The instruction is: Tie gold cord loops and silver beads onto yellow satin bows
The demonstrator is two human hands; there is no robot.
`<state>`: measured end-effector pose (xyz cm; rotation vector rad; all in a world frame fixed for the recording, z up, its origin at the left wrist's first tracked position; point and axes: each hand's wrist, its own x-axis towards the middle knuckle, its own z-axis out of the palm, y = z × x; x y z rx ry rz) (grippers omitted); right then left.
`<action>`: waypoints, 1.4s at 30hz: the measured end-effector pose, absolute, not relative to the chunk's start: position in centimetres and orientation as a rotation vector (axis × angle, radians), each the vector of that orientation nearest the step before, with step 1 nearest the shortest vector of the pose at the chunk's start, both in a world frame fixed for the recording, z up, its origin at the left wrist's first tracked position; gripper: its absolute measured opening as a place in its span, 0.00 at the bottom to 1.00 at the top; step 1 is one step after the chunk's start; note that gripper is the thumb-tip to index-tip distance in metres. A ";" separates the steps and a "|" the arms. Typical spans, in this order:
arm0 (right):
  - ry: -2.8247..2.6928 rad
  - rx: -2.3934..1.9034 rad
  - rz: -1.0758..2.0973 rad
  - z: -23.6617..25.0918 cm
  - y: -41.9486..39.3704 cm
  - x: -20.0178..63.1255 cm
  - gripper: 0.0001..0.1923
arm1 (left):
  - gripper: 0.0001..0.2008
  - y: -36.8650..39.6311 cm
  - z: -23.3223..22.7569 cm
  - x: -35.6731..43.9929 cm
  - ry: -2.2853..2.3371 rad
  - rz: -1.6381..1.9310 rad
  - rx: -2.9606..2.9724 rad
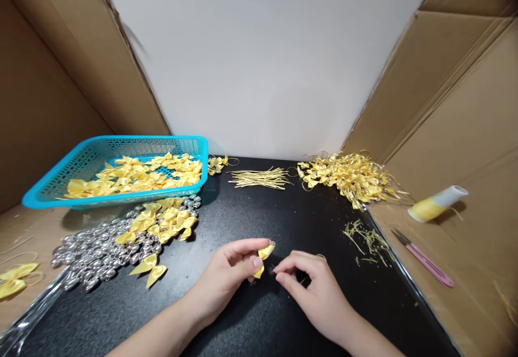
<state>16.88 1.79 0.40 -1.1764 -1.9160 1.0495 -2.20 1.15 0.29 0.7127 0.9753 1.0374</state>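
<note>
My left hand pinches a small yellow ribbon bow between thumb and fingers, just above the black table top. Close to the bow's right, my right hand has its fingertips pinched together on something thin that I cannot make out; a thin gold loop shows by its knuckles. Both hands are near the table's front middle.
A blue basket of yellow bows sits at the back left. Silver beads and loose bows lie in front of it. Cut gold cords, a pile of finished pieces, a thread spool and pink snips lie right.
</note>
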 end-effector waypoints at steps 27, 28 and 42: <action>-1.992 -1.103 1.003 0.7 1.9 17.2 0.06 | 0.16 1.0 0.6 -2.0 0.848 0.945 0.755; -1.991 -1.100 1.004 0.7 1.9 17.2 0.06 | 0.16 1.0 0.6 -2.0 0.843 0.947 0.760; -2.008 -1.047 1.003 0.9 1.8 17.1 0.07 | 0.17 0.7 0.7 -1.7 0.744 0.919 0.736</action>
